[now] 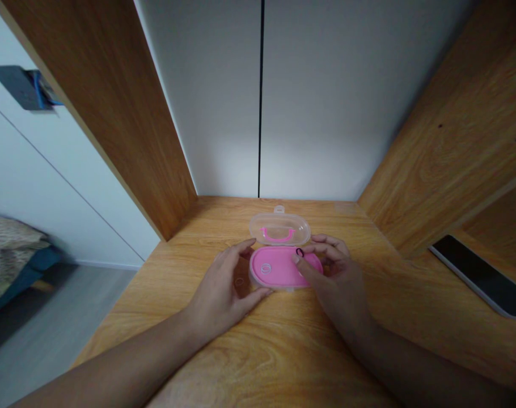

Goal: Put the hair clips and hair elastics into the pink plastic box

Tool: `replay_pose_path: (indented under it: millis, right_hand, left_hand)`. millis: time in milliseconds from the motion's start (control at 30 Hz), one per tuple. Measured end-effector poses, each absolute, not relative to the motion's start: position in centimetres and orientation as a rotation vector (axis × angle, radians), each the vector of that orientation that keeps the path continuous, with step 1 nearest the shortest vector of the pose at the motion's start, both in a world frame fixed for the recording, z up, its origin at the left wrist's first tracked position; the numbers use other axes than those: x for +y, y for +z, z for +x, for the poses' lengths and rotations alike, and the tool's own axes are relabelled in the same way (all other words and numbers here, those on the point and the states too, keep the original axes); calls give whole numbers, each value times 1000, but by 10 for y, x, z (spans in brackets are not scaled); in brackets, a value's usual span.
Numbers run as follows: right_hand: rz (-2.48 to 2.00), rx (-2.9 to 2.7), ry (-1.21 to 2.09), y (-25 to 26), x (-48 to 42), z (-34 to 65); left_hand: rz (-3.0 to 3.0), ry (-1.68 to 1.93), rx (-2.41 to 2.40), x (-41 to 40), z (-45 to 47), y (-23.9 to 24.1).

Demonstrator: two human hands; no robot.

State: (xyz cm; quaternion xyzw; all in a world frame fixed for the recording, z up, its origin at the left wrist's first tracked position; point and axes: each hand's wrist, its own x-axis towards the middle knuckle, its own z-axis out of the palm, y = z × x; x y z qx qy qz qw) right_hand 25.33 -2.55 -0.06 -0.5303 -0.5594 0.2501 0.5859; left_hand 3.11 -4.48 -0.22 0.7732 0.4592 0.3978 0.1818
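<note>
Our left hand [226,286] rests open against the pink case [279,267], and our right hand [332,272] pinches a small dark ring [300,253] above it. Bare wooden desk [283,351] lies between the side panels

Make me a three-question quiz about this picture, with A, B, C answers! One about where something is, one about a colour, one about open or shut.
1. Where is the phone?
A. on the wooden ledge at the right
B. inside the box
C. under the left hand

2. What colour is the box's tray?
A. green
B. pink
C. yellow

3. How is the clear lid?
A. snapped shut
B. lying on the floor
C. flipped open behind the tray

Answers:
1 A, it lies dark and flat on the right ledge, apart from the hands.
2 B, the tray between the left hand and right hand is pink.
3 C, the lid lies back toward the wall, and the right hand's fingers pinch a small dark ring over the tray.
</note>
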Motion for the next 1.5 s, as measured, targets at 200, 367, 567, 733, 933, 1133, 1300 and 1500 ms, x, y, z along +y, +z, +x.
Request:
replay_pose_path:
  millis: [200,367,567,733,933,1133,1300,1500]
  right_hand:
    - [-1239,-1311,608,-1,-25,254]
    - [-1216,-1316,643,-5,-24,256]
    - [-1200,-1384,597,-4,-24,255]
    - [-1216,-1392,543,-2,-26,254]
    - [-1151,-1370,610,-3,-25,256]
    - [-1102,-1300,758,-3,-26,254]
    - [-1068,-1381,580,-3,-26,253]
    - [-966,-1509,352,9,-41,254]
  left_hand:
    - [2149,1103,1316,-45,32,0]
    - [2128,1098,1324,-45,32,1]
    - [2126,1102,1308,-45,33,2]
    - [2136,1131,1285,-46,33,-1]
    - [2104,1141,1287,-44,33,-1]
    - [2022,1157,1332,-37,28,-6]
    - [1965,1135,1320,-36,30,-9]
    - [2122,1042,1511,-41,23,12]
